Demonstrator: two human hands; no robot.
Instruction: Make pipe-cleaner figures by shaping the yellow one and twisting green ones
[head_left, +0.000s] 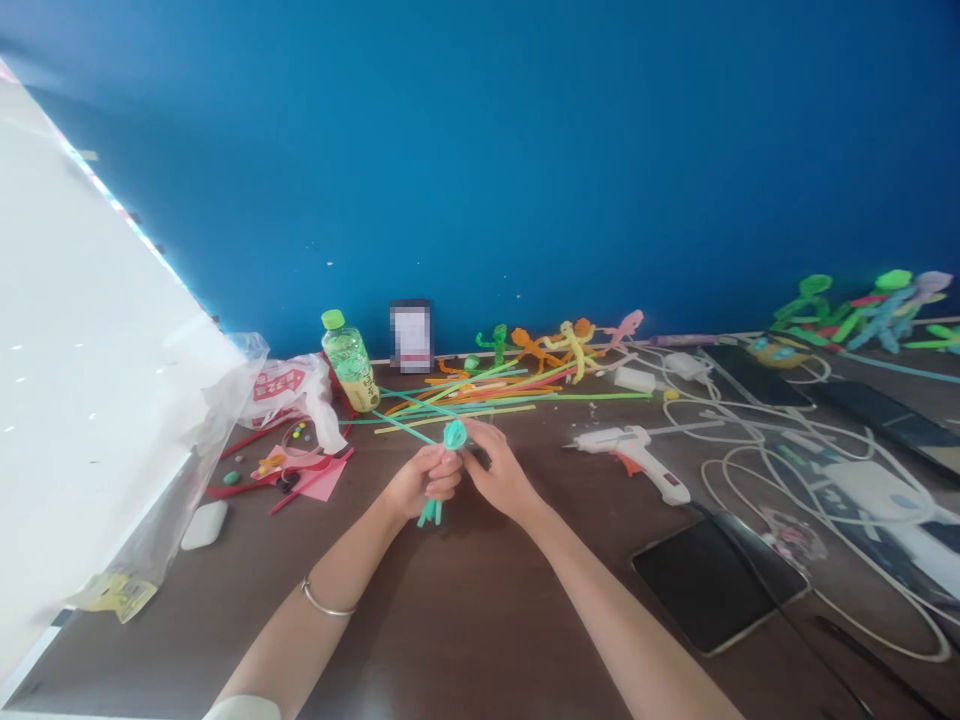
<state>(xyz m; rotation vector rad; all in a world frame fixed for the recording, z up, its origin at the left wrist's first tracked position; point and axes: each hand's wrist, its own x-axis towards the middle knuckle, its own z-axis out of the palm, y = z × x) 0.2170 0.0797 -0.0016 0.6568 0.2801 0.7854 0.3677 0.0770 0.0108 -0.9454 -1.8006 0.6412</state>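
My left hand (429, 480) is closed around a bundle of teal pipe cleaners (454, 434). The top of the bundle is bent into a rounded loop above my thumb, and several short ends hang out below my fist. The bundle's middle is hidden by my fingers. Close against its right side, my right hand (495, 468) has its fingers curled at the rounded top, thumb lower down; its exact grip is partly hidden. A teal strand stretches from near the top toward the upper left. Behind my hands lies a spread of loose coloured pipe cleaners (480, 402).
A green-capped bottle (352, 362) and a phone (412, 338) stand by the blue wall. Pipe-cleaner figures (574, 350) sit at the back. To the right are a glue gun (637, 455), a dark tablet (716, 585) and white cables. A plastic bag (292, 390) is left.
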